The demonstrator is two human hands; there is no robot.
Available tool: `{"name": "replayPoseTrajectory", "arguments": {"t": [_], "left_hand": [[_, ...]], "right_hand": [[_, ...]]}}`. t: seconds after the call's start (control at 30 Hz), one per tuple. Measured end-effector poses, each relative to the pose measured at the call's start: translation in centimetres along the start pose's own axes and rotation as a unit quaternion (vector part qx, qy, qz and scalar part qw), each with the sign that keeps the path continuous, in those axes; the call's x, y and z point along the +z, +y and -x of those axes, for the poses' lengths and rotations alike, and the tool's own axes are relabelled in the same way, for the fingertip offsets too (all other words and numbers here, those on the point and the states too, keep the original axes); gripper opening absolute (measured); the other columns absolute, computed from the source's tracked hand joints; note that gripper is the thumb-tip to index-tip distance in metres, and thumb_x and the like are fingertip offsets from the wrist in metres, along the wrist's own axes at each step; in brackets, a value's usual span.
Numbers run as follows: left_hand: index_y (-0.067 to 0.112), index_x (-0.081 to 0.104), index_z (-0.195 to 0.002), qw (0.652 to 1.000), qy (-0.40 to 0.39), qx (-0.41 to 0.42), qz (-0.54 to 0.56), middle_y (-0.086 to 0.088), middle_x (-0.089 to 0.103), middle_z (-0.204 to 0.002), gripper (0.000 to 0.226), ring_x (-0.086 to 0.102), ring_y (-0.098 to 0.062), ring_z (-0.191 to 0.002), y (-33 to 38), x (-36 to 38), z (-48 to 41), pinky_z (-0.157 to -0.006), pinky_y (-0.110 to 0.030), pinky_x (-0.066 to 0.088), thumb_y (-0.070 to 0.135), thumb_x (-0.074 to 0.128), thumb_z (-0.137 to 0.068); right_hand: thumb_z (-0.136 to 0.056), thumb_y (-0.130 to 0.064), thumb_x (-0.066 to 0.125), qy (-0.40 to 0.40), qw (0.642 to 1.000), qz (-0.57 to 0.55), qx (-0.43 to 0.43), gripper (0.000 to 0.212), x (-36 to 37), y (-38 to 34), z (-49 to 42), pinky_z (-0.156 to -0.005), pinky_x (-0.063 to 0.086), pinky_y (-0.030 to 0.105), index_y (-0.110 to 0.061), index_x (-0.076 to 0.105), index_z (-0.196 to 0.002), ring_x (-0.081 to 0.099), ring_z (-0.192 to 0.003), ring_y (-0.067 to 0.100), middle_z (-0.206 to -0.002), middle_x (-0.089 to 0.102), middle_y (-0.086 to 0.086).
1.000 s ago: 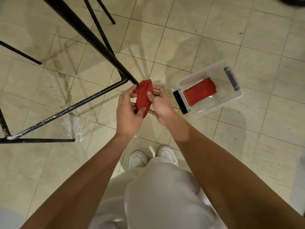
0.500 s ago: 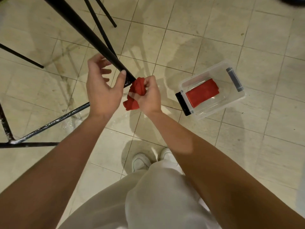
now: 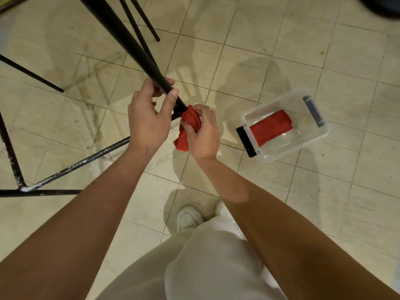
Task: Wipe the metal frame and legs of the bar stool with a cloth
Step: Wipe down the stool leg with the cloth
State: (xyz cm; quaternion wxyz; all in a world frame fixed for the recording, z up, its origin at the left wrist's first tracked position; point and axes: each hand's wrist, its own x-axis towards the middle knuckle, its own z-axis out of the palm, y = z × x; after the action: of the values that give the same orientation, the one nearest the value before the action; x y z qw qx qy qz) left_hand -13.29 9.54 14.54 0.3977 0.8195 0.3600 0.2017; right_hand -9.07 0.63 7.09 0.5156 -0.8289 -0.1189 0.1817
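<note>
Person seen from above, head camera. Left forearm (image 3: 86,213) and right forearm (image 3: 270,224) bare from wrist to frame edge. Left hand (image 3: 147,122) and right hand (image 3: 202,135) bare; thumbnail on left hand short, plain. Trousers (image 3: 205,267) loose, pale beige-white, soft matte fabric, broad folds, wide legs falling over feet. Shoes white, low trainer type. Left shoe (image 3: 188,217) shows rounded toe with thin darker seam line. Right shoe (image 3: 223,210) mostly covered, only white toe edge showing.
</note>
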Motion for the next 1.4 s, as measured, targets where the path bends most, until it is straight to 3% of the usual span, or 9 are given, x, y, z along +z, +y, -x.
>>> {"name": "replayPoseTrajectory", "arguments": {"t": [0.17, 0.33, 0.57, 0.73, 0.8, 0.93, 1.17, 1.27, 1.4], "left_hand": [[0.03, 0.06, -0.108, 1.0, -0.002, -0.013, 0.008, 0.017, 0.064, -0.097, 0.02, 0.058, -0.009, -0.103, -0.2, 0.1, 0.0, -0.081, -0.022, 0.041, 0.039, 0.059, -0.09], [0.028, 0.062, -0.104, 0.999, 0.021, -0.015, 0.037, 0.01, 0.066, -0.092, 0.016, 0.061, -0.008, -0.093, 0.0, 0.5, 0.1, -0.079, -0.025, 0.047, 0.034, 0.061, -0.089], [0.03, 0.06, -0.103, 0.999, 0.007, -0.022, 0.039, 0.015, 0.063, -0.088, 0.014, 0.059, -0.001, -0.086, 0.0, 0.4, 0.1, -0.067, -0.014, 0.041, 0.033, 0.061, -0.09], [0.028, 0.059, -0.103, 0.999, 0.016, -0.014, 0.044, 0.015, 0.062, -0.09, 0.012, 0.058, 0.001, -0.083, 0.0, 0.7, 0.2, -0.065, -0.009, 0.039, 0.03, 0.06, -0.091], [0.028, 0.059, -0.103, 0.999, 0.014, -0.008, 0.046, 0.015, 0.062, -0.089, 0.012, 0.058, 0.002, -0.083, -0.1, 0.7, 0.2, -0.067, -0.009, 0.04, 0.03, 0.06, -0.091], [0.031, 0.059, -0.101, 0.999, -0.004, -0.001, 0.033, 0.016, 0.062, -0.091, 0.011, 0.058, -0.001, -0.089, -0.4, 0.3, -0.2, -0.073, -0.019, 0.044, 0.034, 0.06, -0.09], [0.035, 0.058, -0.099, 1.0, -0.002, 0.008, 0.023, 0.013, 0.064, -0.094, 0.01, 0.06, -0.01, -0.094, -0.5, 0.3, -0.2, -0.068, -0.02, 0.042, 0.038, 0.06, -0.09], [0.035, 0.059, -0.1, 0.999, 0.013, 0.001, 0.034, 0.015, 0.063, -0.091, 0.011, 0.059, -0.012, -0.095, -0.4, 0.6, 0.0, -0.073, -0.02, 0.043, 0.037, 0.061, -0.09], [0.029, 0.061, -0.106, 0.998, 0.033, -0.032, 0.038, 0.014, 0.063, -0.092, 0.024, 0.058, -0.012, -0.099, -0.6, 1.1, 0.6, -0.078, -0.018, 0.041, 0.041, 0.064, -0.086]], "right_hand": [[-0.084, -0.015, 0.064, 0.072, 0.997, 0.002, -0.036, 0.026, 0.3, -1.1, 0.3, -0.066, 0.051, 0.032, -0.017, 0.062, -0.109, 0.059, -0.09, 0.013, -0.105, 0.06, -0.004], [-0.085, -0.006, 0.059, 0.073, 0.991, -0.039, -0.109, 0.023, 0.4, -1.3, -0.1, -0.075, 0.046, 0.021, -0.007, 0.062, -0.107, 0.059, -0.091, 0.017, -0.099, 0.062, 0.003], [-0.091, -0.003, 0.053, -0.055, 0.978, -0.14, 0.141, 0.026, -0.6, 2.1, -1.8, -0.09, 0.047, 0.024, -0.013, 0.062, -0.113, 0.062, -0.099, 0.015, -0.106, 0.067, 0.002], [-0.095, -0.028, 0.048, -0.112, 0.954, -0.26, 0.096, 0.025, -0.9, 0.7, -2.8, -0.091, 0.049, 0.031, -0.017, 0.059, -0.115, 0.06, -0.102, 0.02, -0.111, 0.064, 0.008], [-0.096, -0.048, 0.037, -0.123, 0.958, -0.232, 0.117, 0.037, -0.2, 0.3, -3.0, -0.078, 0.05, 0.035, -0.024, 0.065, -0.101, 0.061, -0.085, 0.022, -0.095, 0.064, 0.01], [-0.101, -0.048, 0.02, -0.139, 0.961, -0.143, 0.192, 0.049, 0.1, 0.4, -4.1, -0.06, 0.049, 0.025, -0.02, 0.06, -0.094, 0.058, -0.067, 0.015, -0.081, 0.061, 0.006], [-0.102, -0.039, 0.028, -0.142, 0.955, -0.202, 0.167, 0.036, 0.2, -0.5, -3.9, -0.067, 0.049, 0.031, -0.015, 0.055, -0.098, 0.057, -0.074, 0.019, -0.085, 0.058, 0.008], [-0.101, -0.039, 0.025, -0.138, 0.97, -0.116, 0.162, 0.038, 0.6, -0.6, -4.1, -0.08, 0.049, 0.036, -0.016, 0.055, -0.098, 0.058, -0.084, 0.023, -0.092, 0.057, 0.006], [-0.099, -0.037, 0.027, -0.122, 0.946, -0.16, 0.255, 0.03, 0.6, -1.9, -4.1, -0.091, 0.046, 0.049, -0.024, 0.054, -0.093, 0.058, -0.079, 0.024, -0.08, 0.054, 0.001]]}}
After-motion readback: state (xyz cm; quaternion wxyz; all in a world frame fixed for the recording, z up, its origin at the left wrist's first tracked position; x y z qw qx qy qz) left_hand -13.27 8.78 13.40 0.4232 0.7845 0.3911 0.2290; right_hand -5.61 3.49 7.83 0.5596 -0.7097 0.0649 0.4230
